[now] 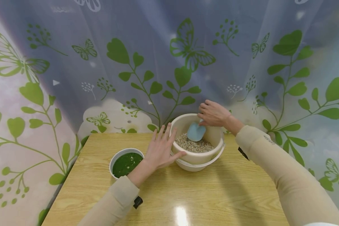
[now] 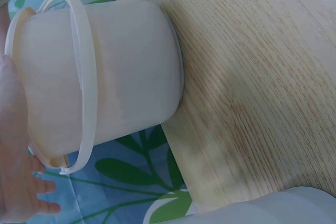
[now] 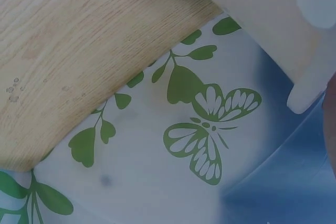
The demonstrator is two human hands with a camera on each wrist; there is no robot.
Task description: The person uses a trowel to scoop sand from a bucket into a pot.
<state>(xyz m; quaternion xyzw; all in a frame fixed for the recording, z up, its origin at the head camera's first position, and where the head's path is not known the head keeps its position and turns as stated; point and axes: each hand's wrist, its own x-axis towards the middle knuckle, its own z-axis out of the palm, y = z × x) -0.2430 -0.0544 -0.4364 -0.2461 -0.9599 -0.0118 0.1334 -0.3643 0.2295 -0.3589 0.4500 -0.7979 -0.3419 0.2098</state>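
Note:
A cream bucket [image 1: 219, 141] with a white carry handle [image 2: 86, 87] stands at the table's back edge. Inside lies a coarse, tan grainy material [image 1: 192, 146]. My right hand [image 1: 214, 113], over the bucket's far right rim, grips a light blue scoop [image 1: 196, 132] by its handle; the scoop's head tilts down at the grains. With fingers straight and spread, my left hand [image 1: 161, 149] rests against the bucket's left rim. In the left wrist view, that hand [image 2: 16, 145] lies along the rim. The right wrist view catches mostly the bucket's side [image 3: 257, 9] and little of the hand.
A white round bowl [image 1: 111, 166] of dark green contents with pale flecks sits left of the bucket, partly behind my left forearm. The wooden table [image 1: 169, 197] ends at a curtain [image 1: 158, 62] printed with leaves and butterflies, close behind the bucket.

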